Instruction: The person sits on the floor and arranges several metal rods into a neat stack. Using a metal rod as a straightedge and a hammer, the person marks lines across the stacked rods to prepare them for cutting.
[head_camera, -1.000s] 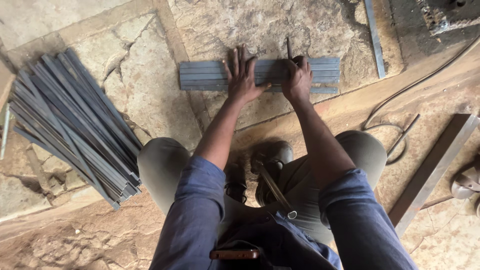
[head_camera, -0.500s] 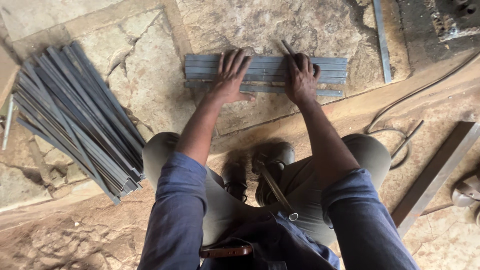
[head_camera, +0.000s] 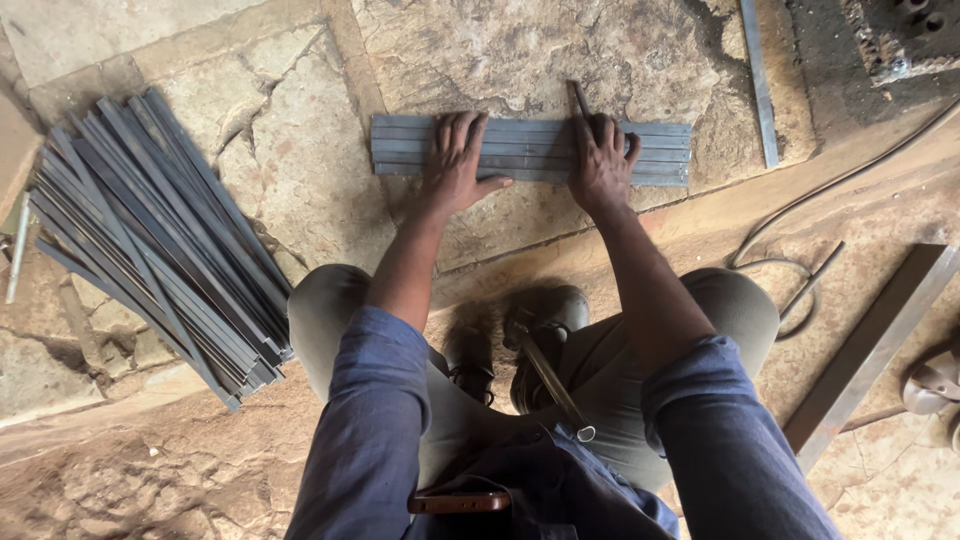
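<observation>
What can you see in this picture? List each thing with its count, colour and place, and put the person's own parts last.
Row of flat metal strips: several, grey, side by side on the stone floor under both hands.
Pile of metal strips: many, grey, heaped at left.
Long strip: one, grey, upper right.
Hammer: one, dark head, metal handle, between the knees.
Cable: one, dark, curling at right.
Thick bar: one, brown-grey, lower right.
Left hand: flat on the row.
Right hand: on the row, holding a thin marking tool.
</observation>
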